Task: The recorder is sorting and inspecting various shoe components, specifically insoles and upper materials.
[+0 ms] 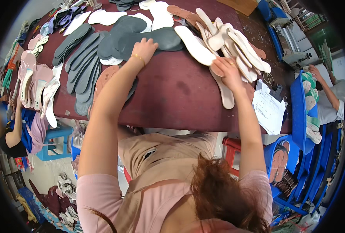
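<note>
Dark grey insoles lie across the far middle of the maroon table. My left hand [144,50] is on the uppermost dark grey insole [166,39], its fingers bent over the edge and its thumb hidden. To the right, my right hand [228,73] is closed at the near end of a long white insole [193,43], which slants away to the far left. A pinkish-beige insole [225,95] sticks out below that hand. Beside it is a loose heap of cream insoles [240,48].
Fanned grey insoles [81,72] and pink insoles [40,77] are at left. Papers [267,108] and a blue tray [298,112] of green-and-white footwear parts are at right. Co-workers' arms [330,91] show at both sides. A blue stool [55,143] stands below left.
</note>
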`<state>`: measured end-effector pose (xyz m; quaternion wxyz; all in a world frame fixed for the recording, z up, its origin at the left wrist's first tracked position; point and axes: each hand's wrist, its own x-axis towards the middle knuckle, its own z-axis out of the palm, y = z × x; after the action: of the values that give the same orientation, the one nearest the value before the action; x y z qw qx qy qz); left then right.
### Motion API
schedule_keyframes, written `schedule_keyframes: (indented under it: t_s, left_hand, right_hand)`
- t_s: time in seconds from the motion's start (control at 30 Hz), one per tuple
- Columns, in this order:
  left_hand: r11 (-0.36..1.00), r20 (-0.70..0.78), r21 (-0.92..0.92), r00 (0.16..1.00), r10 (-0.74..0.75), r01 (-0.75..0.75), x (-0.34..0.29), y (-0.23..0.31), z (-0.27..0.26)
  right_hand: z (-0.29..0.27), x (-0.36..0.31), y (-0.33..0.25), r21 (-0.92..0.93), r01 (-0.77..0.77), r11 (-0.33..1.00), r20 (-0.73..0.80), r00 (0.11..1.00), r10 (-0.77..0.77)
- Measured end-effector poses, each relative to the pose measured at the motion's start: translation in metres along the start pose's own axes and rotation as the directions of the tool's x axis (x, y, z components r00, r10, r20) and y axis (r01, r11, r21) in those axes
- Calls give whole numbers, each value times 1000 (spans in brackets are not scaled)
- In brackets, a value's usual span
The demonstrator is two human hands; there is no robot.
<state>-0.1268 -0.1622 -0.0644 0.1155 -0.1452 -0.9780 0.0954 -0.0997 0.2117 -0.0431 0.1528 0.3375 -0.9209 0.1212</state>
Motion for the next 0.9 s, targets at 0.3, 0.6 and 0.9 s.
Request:
schedule_keyframes:
  t_s: [0.3,0.6,0.9]
  left_hand:
    - [996,-37,-25,996,-86,85,-13,6,1]
    - [981,80,-109,985,-153,161,2,6,-5]
    - [924,210,-375,978,8,73,29,-36,-11]
  right_hand:
    - [-44,7,-52,-124,-192,973,590,774,228]
    - [71,64,-36,-240,-252,937,-196,958,208]
    - [61,110,3,-192,-535,823,-196,842,502]
